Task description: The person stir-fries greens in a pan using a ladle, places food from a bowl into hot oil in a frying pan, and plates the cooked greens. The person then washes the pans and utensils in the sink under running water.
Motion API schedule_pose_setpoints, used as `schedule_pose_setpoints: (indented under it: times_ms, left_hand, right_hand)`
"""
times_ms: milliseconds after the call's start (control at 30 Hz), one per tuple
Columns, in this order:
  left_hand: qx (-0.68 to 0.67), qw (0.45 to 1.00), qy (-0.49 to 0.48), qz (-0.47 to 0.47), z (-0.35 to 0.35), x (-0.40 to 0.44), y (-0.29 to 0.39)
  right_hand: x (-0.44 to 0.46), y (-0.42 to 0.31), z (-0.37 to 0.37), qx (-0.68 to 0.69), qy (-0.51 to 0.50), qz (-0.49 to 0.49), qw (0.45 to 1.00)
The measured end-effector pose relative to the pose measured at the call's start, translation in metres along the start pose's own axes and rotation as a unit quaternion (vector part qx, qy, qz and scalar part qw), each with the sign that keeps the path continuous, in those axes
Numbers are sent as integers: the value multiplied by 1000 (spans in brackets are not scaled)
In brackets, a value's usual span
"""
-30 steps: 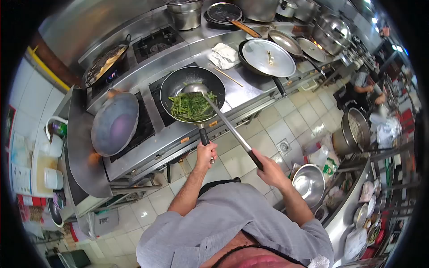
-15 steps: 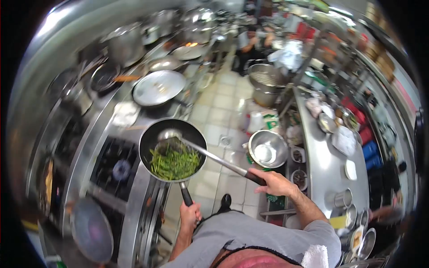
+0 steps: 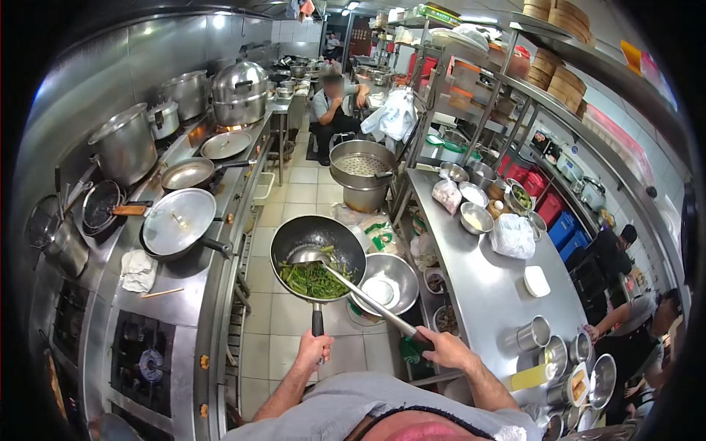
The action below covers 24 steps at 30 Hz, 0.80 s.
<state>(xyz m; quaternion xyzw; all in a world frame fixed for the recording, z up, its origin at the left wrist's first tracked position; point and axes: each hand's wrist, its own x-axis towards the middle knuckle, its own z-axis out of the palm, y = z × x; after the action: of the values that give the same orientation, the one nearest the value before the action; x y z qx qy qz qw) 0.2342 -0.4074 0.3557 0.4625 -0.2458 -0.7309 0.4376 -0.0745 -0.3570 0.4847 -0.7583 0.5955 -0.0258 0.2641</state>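
Observation:
My left hand (image 3: pixel 315 348) is closed round the black handle of a dark wok (image 3: pixel 294 229), which hangs over the floor between stove and counter. Green vegetables (image 3: pixel 312 279) lie in the wok's lower half. In my right hand (image 3: pixel 447 348) is the dark grip of a long metal ladle (image 3: pixel 382 309); its bowl rests among the greens. Just behind and to the right of the wok is a wide steel bowl (image 3: pixel 397 283), partly hidden by the wok and the ladle's shaft.
At left, the stove (image 3: pixel 173 320) carries a lidded pan (image 3: pixel 179 223) and a white cloth (image 3: pixel 138 271). A steel counter (image 3: pixel 478 275) at right holds bowls and a white dish (image 3: pixel 536 281). A large pot (image 3: pixel 362 167) stands ahead; people are beyond it and at far right.
The wok has left the stove and moved over the aisle, with both hands still on wok and ladle. The view has swung right, and the counter now shows more fully.

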Motion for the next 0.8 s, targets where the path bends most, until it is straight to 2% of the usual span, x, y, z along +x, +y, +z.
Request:
schedule_pose_setpoints:
  times_ms: [167,367,433,500,633,733,800]
  left_hand:
    - [14,1000,-19,11,19,47,17]
    - [26,998,-55,-6,24,97,46]
    - [31,998,-55,-12,18,120,63]
    - [40,996,-80,-4,3,146,74]
    - [72,994,-77,-4,-28,190,104]
    - [97,993,-69,-15,-52,211,120]
    - [114,990,-72,-29,-63,223,123]
  right_hand:
    - [-6,12,-57,-65,45,83,993]
    - [98,6,-37,-48,149,95,983]
    - [127,-19,-24,-21,135,147,980]
    - [142,-24,7,17,157,119,980]
    - [141,-61,26,73,68,192,976]
    - [148,-76,2,-29,56,155,986]
    - [167,-83,-14,-39,100,116,987]
